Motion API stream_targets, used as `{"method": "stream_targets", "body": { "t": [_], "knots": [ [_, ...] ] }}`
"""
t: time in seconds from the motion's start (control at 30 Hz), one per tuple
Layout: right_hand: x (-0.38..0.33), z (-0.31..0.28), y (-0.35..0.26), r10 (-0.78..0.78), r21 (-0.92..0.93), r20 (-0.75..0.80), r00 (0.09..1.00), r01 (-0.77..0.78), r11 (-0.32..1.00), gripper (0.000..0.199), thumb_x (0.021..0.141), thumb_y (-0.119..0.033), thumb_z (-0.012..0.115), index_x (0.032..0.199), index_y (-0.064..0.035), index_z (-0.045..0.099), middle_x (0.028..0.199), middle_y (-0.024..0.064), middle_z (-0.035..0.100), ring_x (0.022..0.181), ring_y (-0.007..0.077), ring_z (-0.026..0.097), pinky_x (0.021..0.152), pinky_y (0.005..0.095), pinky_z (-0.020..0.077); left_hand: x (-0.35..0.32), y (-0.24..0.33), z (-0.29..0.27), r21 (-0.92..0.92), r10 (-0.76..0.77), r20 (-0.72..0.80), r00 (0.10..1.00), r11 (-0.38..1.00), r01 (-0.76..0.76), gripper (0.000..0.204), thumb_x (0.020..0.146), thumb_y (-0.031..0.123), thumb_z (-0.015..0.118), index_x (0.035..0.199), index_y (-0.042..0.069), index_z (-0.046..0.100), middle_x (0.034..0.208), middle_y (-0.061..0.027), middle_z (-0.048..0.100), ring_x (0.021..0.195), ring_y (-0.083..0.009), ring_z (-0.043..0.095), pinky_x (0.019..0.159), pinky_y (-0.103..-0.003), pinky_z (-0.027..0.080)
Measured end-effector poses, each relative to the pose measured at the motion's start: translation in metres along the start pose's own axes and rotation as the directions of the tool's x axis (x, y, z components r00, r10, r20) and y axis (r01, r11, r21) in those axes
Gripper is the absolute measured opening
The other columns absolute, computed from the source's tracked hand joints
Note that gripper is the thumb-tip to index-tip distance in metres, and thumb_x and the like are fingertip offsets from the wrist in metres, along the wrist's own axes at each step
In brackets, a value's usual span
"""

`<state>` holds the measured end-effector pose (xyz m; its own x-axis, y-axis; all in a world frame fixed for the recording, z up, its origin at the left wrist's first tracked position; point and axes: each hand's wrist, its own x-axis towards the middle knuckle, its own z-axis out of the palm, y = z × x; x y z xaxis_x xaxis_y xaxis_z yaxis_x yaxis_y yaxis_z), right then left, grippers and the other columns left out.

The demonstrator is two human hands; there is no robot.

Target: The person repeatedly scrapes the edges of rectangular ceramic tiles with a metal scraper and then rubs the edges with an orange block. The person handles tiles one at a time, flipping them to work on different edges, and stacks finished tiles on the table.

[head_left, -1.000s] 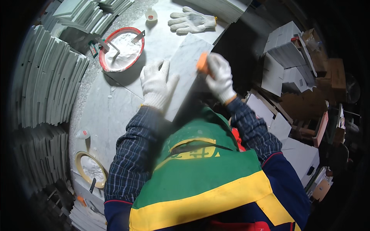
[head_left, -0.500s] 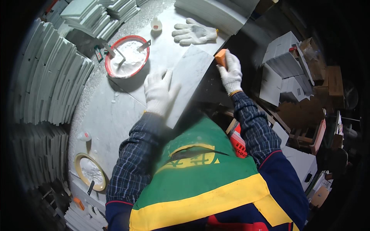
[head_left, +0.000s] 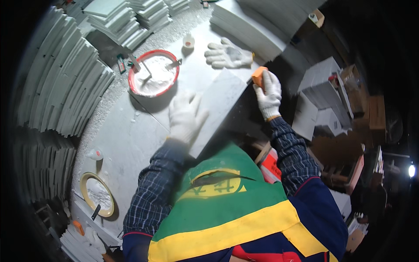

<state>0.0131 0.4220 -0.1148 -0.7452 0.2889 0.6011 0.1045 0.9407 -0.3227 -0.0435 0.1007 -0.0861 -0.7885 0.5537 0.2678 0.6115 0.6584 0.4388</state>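
A pale grey-veined marble strip (head_left: 218, 107) lies slanting across the right edge of the white worktable. My left hand (head_left: 185, 115), in a white knit glove, rests on the strip's left side, fingers stretched out and thumb over its surface. My gloved right hand (head_left: 268, 94) is closed around a small orange block (head_left: 259, 76) beside the strip's far right corner. Whether the block touches the stone's edge, I cannot tell. Beyond the strip, a loose white glove (head_left: 229, 54) with a grey palm patch lies flat.
A red-rimmed bowl (head_left: 163, 91) of white powder with metal scrapers stands left of the strip. A cream-rimmed bowl (head_left: 83, 185) of powder sits nearer me, by a small bottle (head_left: 95, 154). Stacked slabs (head_left: 65, 74) line the left; white boxes (head_left: 321, 83) stand at right.
The whole view has shifted, so the table things appear lower. My right hand and the orange block sit slightly farther along the strip's edge. My left hand stays on the strip.
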Motion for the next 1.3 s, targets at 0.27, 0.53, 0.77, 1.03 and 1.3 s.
{"method": "stream_targets", "body": {
  "t": [0.27,0.53,0.77,1.03,1.3],
  "knots": [
    [0.128,0.035,-0.042,-0.524,0.131,0.051,0.850,0.514,0.848,0.050,0.073,-0.014,0.085,0.121,-0.0117,0.071,0.112,0.0166,0.068,0.099,0.0374,0.069,0.083,0.0480,0.0565,-0.001,0.004,-0.004,-0.043,-0.072,-0.020,0.997,0.997,0.071,0.056,0.084,0.035,0.080,0.132,0.007,0.069,0.131,-0.0126,0.064,0.127,-0.0345,0.054,0.113,-0.050,0.039],
    [0.202,0.108,-0.058,-0.378,0.166,0.232,0.896,0.347,0.923,0.056,0.085,-0.028,0.082,0.138,-0.0162,0.067,0.141,0.0180,0.063,0.127,0.0371,0.061,0.109,0.0449,0.0516,-0.004,0.009,0.000,0.009,-0.232,-0.109,0.966,0.972,0.235,0.045,0.089,0.026,0.077,0.130,0.008,0.071,0.126,-0.0149,0.066,0.119,-0.0361,0.059,0.107,-0.047,0.046],
    [0.098,0.024,0.001,-0.405,0.356,0.195,0.893,0.320,0.878,0.041,0.083,-0.015,0.081,0.124,-0.0097,0.075,0.124,0.0148,0.071,0.116,0.0357,0.066,0.102,0.0478,0.0514,-0.004,0.011,0.001,0.097,-0.220,-0.111,0.969,0.968,0.231,0.055,0.090,0.030,0.077,0.139,0.008,0.066,0.135,-0.0148,0.062,0.130,-0.0357,0.055,0.113,-0.049,0.041],
    [0.013,-0.029,-0.032,-0.491,0.425,0.605,0.626,0.268,0.865,0.069,0.078,-0.014,0.079,0.143,-0.0106,0.057,0.078,0.0138,0.067,0.076,0.0358,0.067,0.073,0.0476,0.0534,0.012,0.044,0.018,0.184,-0.188,0.024,0.982,0.966,0.181,0.062,0.090,0.043,0.072,0.145,0.015,0.059,0.150,-0.0145,0.051,0.145,-0.0352,0.040,0.122,-0.051,0.028],
    [-0.032,-0.032,-0.071,-0.500,0.453,0.683,0.533,0.228,0.862,0.069,0.084,-0.015,0.073,0.148,-0.0137,0.047,0.074,0.0138,0.066,0.068,0.0361,0.067,0.066,0.0482,0.0541,0.001,0.005,0.018,0.247,-0.259,-0.006,0.966,0.936,0.252,0.056,0.097,0.042,0.065,0.146,0.015,0.058,0.154,-0.0143,0.051,0.144,-0.0350,0.042,0.121,-0.051,0.030]
  ]
}}
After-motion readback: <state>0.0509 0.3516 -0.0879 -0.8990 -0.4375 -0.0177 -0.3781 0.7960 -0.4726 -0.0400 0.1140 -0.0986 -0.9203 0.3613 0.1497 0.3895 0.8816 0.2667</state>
